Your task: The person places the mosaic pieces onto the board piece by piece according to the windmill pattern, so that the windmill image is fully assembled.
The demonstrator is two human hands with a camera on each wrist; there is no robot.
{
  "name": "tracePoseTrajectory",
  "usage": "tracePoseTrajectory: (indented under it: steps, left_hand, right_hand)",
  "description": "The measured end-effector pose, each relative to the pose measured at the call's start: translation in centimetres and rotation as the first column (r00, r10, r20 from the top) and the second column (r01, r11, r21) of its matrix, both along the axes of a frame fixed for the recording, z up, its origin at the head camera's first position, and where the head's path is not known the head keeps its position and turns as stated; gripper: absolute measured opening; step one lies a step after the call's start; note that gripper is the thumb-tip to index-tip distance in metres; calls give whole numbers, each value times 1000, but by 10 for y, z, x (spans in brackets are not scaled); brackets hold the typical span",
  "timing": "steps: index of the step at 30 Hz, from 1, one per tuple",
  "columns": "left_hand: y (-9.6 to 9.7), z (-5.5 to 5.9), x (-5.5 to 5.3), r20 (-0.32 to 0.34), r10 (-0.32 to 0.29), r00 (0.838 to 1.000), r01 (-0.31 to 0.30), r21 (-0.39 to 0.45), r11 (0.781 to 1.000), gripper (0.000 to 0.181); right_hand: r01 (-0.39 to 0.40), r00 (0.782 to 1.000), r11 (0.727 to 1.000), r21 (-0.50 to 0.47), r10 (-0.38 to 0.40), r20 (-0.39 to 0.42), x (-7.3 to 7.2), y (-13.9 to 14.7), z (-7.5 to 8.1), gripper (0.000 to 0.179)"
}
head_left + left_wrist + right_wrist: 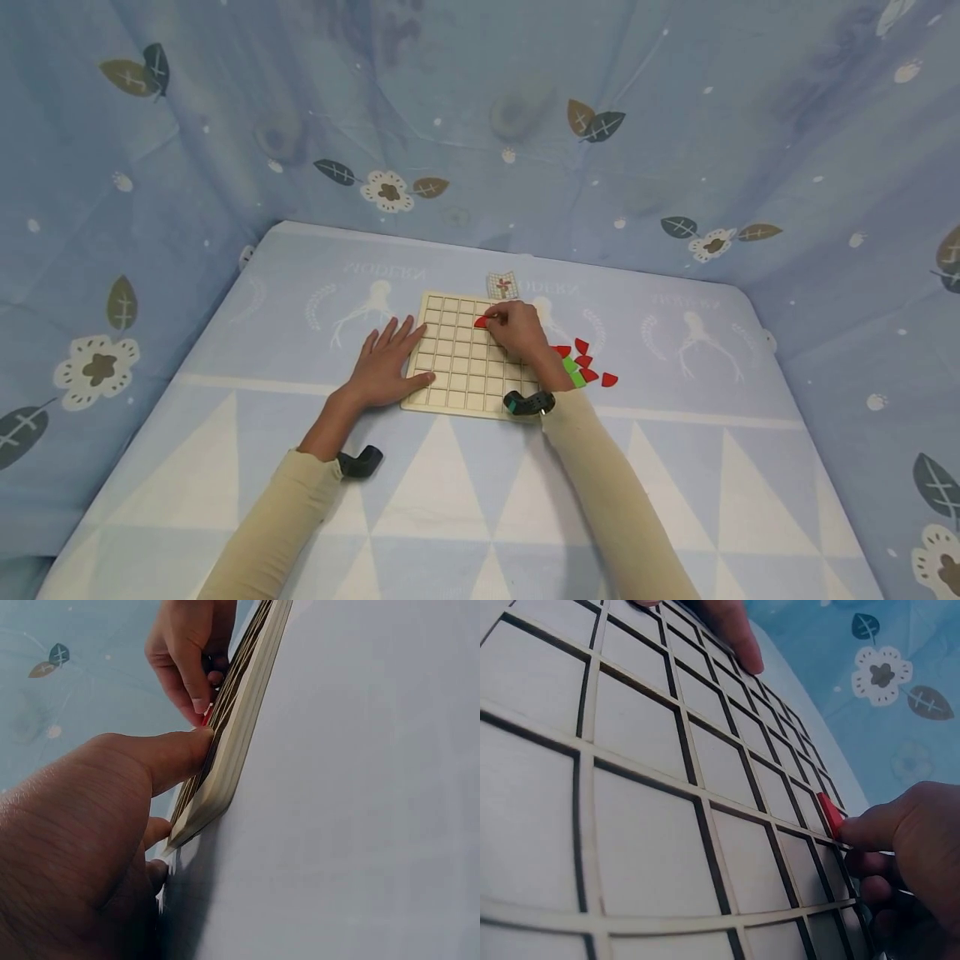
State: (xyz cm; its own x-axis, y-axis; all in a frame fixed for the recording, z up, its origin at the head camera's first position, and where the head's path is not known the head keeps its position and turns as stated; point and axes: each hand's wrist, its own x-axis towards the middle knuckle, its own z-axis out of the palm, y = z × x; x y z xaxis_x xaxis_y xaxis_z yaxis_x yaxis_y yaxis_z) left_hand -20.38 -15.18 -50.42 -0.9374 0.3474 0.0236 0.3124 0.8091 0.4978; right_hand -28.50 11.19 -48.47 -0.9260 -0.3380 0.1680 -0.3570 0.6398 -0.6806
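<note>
A square wooden grid board lies on the table, its raised strips dividing it into rows of cells. My right hand pinches a red quarter-round piece between thumb and fingertips over a cell near the board's far edge. In the right wrist view the red piece stands tilted at a cell's strip. My left hand lies with fingers spread on the board's left edge; its thumb rests on the rim in the left wrist view.
Several red pieces and green pieces lie loose right of the board, partly behind my right wrist. Beyond the far edge lies a small card with a red pattern on a grid. A patterned curtain surrounds the table.
</note>
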Motion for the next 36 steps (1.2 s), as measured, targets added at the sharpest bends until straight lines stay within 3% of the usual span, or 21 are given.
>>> tracePoseTrajectory:
  steps: [10, 18, 23, 29, 33, 36]
  left_hand:
    - [2, 2, -1, 14, -4, 1000, 5, -19, 1000, 87]
    - [0, 2, -1, 27, -7, 1000, 8, -25, 1000, 86]
    - [-1, 2, 0, 25, 0, 1000, 1, -22, 1000, 86]
    - [0, 1, 2, 31, -1, 1000, 2, -26, 1000, 86]
    - [0, 2, 2, 29, -3, 1000, 4, -32, 999, 86]
    - [-1, 2, 2, 34, -4, 999, 5, -30, 1000, 86]
  right_hand:
    - [51, 998, 999, -9, -50, 32, 11, 22, 6, 19]
    - [117, 991, 989, 88, -121, 47, 27, 66, 13, 21]
    - [202, 977, 963, 178, -211, 31, 33, 93, 11, 22]
    - [300, 946, 912, 281, -323, 39, 47, 118, 15, 31]
    - [323, 934, 889, 324, -354, 41, 51, 127, 15, 32]
    - [323, 931, 889, 324, -360, 58, 50, 131, 13, 29]
